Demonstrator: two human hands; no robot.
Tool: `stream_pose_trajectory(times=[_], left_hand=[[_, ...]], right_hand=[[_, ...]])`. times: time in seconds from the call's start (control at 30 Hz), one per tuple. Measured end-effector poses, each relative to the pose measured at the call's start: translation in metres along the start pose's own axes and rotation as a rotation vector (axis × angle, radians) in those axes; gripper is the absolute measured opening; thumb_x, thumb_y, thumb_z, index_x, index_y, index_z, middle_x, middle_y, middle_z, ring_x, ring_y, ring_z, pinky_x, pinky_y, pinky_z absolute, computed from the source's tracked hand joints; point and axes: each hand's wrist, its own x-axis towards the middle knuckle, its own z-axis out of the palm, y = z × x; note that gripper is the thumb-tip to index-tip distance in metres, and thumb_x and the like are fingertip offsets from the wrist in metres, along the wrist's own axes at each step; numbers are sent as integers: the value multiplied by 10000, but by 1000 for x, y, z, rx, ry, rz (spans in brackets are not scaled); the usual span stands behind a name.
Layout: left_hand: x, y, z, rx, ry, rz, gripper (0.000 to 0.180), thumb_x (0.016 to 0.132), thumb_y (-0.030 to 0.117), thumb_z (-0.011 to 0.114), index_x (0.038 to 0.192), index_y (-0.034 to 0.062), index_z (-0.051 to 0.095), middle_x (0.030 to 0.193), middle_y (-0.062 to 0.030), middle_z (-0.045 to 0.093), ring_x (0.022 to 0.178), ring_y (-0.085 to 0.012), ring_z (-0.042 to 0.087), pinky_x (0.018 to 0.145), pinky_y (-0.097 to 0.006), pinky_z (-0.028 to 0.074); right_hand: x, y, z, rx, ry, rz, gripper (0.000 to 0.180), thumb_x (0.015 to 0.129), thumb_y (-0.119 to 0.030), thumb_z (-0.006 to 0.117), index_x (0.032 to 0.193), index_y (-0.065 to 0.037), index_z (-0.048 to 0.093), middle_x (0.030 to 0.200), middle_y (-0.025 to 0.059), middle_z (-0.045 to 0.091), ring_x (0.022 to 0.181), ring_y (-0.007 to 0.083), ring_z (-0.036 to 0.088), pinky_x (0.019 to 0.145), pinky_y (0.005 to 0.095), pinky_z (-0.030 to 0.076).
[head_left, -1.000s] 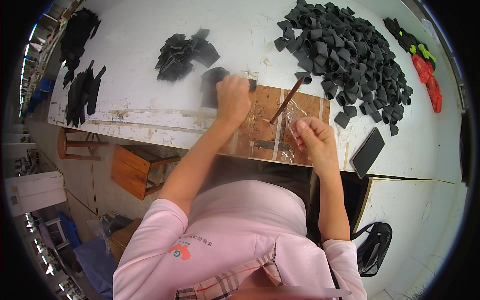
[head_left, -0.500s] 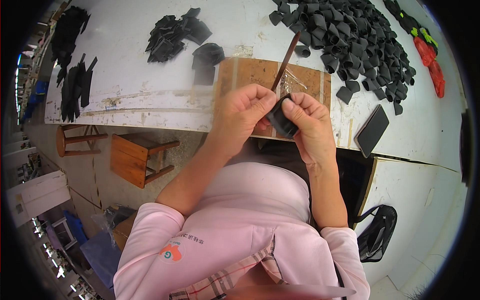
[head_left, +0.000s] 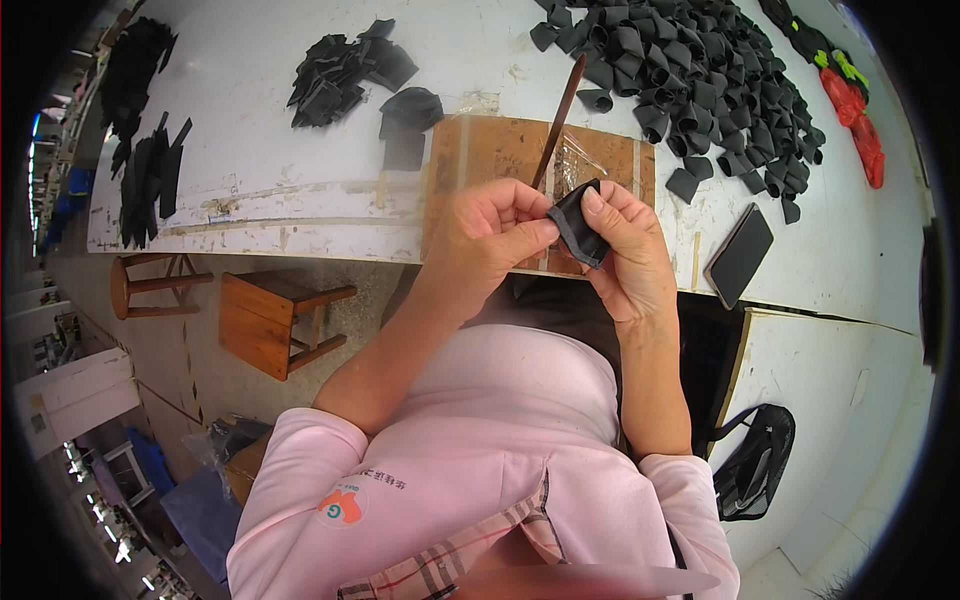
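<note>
Over the front of a brown cardboard sheet, my two hands work close together on a small folded piece of black fabric. My right hand pinches it, thumb on the upper face and fingers beneath. On the other side, my left hand is closed, its thumb and fingertips at the piece's left edge. From the left fingers a slim dark brown stick juts up and away over the cardboard; the fist hides its lower end.
Small black fabric tubes are heaped at the far right. Flat black pieces and dark strips lie to the left. A phone rests near the table's right front edge, red plastic beyond. Wooden stools stand left below.
The black fabric piece has turned and shows more of its folded face. My left thumb has shifted along its edge, and the stick's upper end has swung slightly left.
</note>
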Motion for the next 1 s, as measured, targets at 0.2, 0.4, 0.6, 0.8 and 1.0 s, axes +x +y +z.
stream_pose_trajectory(times=[0.2,0.4,0.6,0.8,1.0], left_hand=[[0,-1,2,249,129,135,62,759,5,575,813,-26,568,705,-38,585,603,-43,520,542,-173,427],[2,-1,10,477,187,361,38,753,-19,564,789,-8,570,632,-10,569,526,-40,501,473,-178,415],[5,-8,15,604,411,562,37,763,-28,537,782,-3,555,649,-18,563,462,-38,471,420,-162,370],[8,18,3,-555,-13,-14,128,763,-39,503,881,4,530,670,-13,534,369,-15,307,346,-153,229],[11,11,12,451,298,400,106,760,-59,476,846,-19,523,704,-7,520,433,19,357,370,-149,273]], right_hand=[[3,7,-7,-854,177,-532,163,761,-89,625,877,7,562,711,41,562,568,90,510,514,192,411],[-3,6,9,-945,45,-790,94,701,-33,646,772,-12,589,724,76,537,595,163,527,501,263,417],[6,9,19,-1402,80,-1135,125,688,6,602,800,-17,551,670,90,481,568,250,499,505,331,420],[8,0,16,-1036,110,-802,38,719,-7,575,755,-3,562,650,43,486,503,129,444,441,235,350],[17,0,14,371,-312,52,62,774,-50,569,812,-1,571,673,-5,509,534,39,387,429,161,285]])
